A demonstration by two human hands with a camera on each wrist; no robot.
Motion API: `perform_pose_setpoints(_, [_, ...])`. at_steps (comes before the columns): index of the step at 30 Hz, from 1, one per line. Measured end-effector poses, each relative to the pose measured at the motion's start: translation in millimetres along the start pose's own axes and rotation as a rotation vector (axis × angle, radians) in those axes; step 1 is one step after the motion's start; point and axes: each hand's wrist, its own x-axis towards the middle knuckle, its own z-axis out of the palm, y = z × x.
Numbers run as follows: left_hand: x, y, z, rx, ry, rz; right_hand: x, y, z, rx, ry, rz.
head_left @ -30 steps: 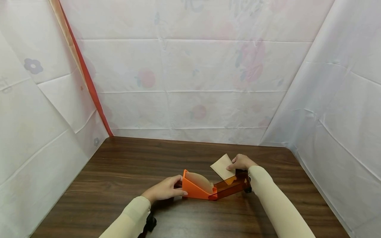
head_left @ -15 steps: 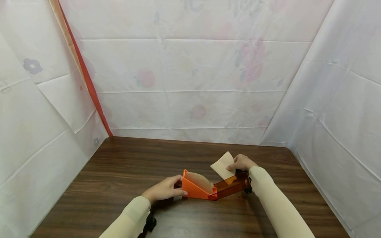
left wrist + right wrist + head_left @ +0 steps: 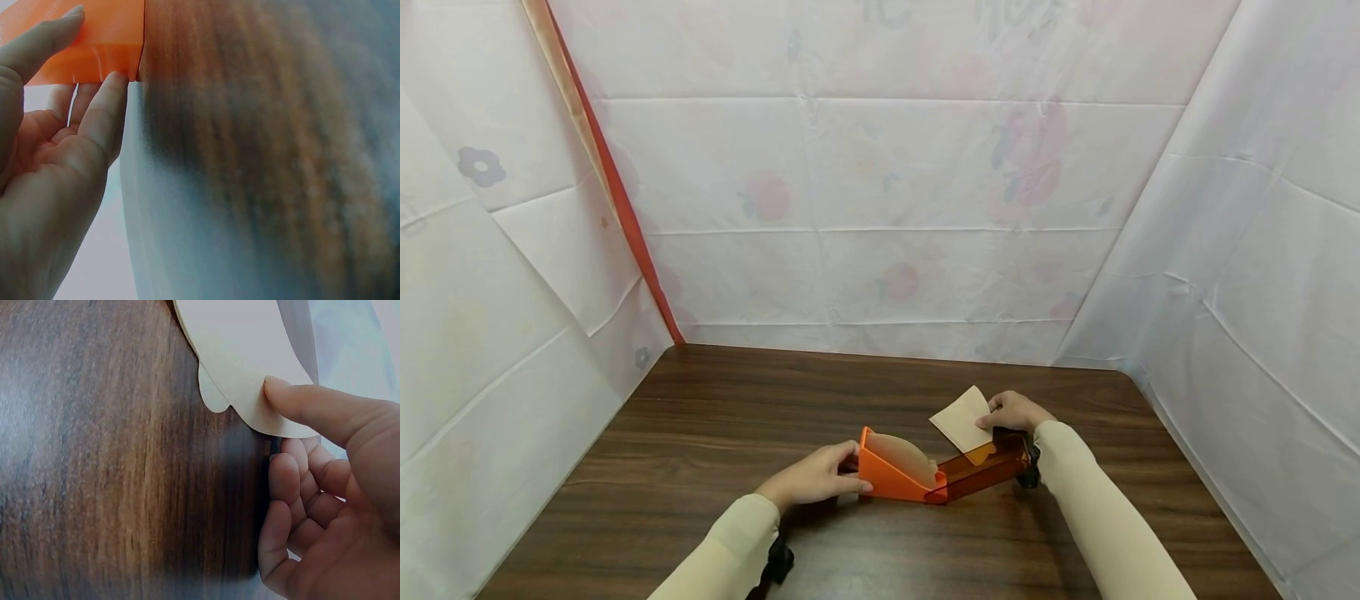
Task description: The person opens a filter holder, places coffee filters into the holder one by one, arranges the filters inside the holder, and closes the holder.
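An orange box (image 3: pixel 886 480) like a coffee filter holder stands on the table, its amber see-through lid (image 3: pixel 985 477) swung down to the right. Inside the box are tan papers (image 3: pixel 901 454) with a curved top edge. My left hand (image 3: pixel 812 479) grips the box's left end, thumb on the near side; the left wrist view shows fingertips under the orange wall (image 3: pixel 106 37). Beyond the lid, my right hand (image 3: pixel 1017 411) pinches a tan coffee filter paper (image 3: pixel 961 421) by its edge. In the right wrist view, the thumb lies on the filter paper (image 3: pixel 240 356), which has a small rounded tab.
Dark wood-grain table (image 3: pixel 737 400) lies under everything. Pale printed sheets (image 3: pixel 865 208) hang at the back and both sides, with an orange-red strip (image 3: pixel 625 208) at the left corner. Black straps (image 3: pixel 778 562) sit at the wrists.
My right hand has shifted very slightly to the right, with the filter paper's tilt changing a little. My left hand and the box stay where they were.
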Motion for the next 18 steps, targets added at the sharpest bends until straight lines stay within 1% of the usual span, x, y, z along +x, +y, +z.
perform_pose_setpoints(7, [-0.2, 0.6, 0.5, 0.006, 0.004, -0.001, -0.5, 1.6, -0.7, 0.044, -0.004, -0.013])
perform_pose_setpoints(14, [0.5, -0.1, 0.4, 0.001, 0.005, 0.005, -0.1, 2.1, -3.2, 0.082, -0.02, -0.007])
perform_pose_setpoints(18, [0.5, -1.4, 0.8, -0.006, 0.005, 0.005, -3.6, 2.4, -6.0, 0.101, -0.034, -0.043])
